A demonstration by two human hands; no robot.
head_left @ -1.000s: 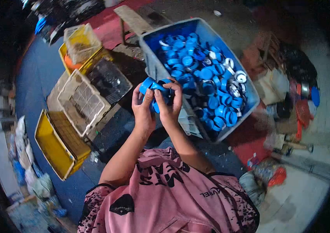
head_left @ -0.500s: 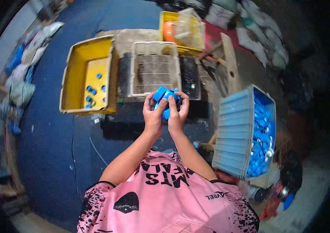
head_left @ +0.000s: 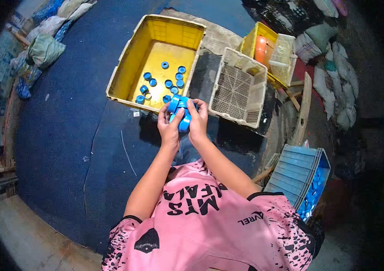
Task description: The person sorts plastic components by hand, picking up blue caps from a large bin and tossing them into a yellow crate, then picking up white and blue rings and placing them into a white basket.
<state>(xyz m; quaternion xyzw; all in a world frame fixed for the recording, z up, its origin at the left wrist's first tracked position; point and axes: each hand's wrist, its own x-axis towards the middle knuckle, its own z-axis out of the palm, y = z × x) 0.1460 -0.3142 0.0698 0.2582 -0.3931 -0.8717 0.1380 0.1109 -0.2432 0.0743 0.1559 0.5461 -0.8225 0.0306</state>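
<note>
Several blue plastic caps [head_left: 183,122] are cupped between my two hands. My left hand [head_left: 169,126] has its fingers curled round the caps from the left, thumb on top. On the other side my right hand [head_left: 198,122] closes round the same bunch. Both hands are just over the near right corner of a yellow crate [head_left: 133,58], and some caps in it are partly covered by them. Several more blue caps [head_left: 168,83] lie scattered on the crate's floor, some upright and some on their sides.
Right of the yellow crate sits a white mesh crate [head_left: 239,86]. Behind it, another yellow crate [head_left: 250,43] holds an orange object [head_left: 260,49] and a white basket [head_left: 283,58]. A tilted blue-grey crate [head_left: 293,171] full of blue caps stands at right. Sacks [head_left: 47,49] line the left.
My view has turned left, so the crates appear further right. My hands, still round the caps, have come from in front of the white crate to the yellow crate's near corner.
</note>
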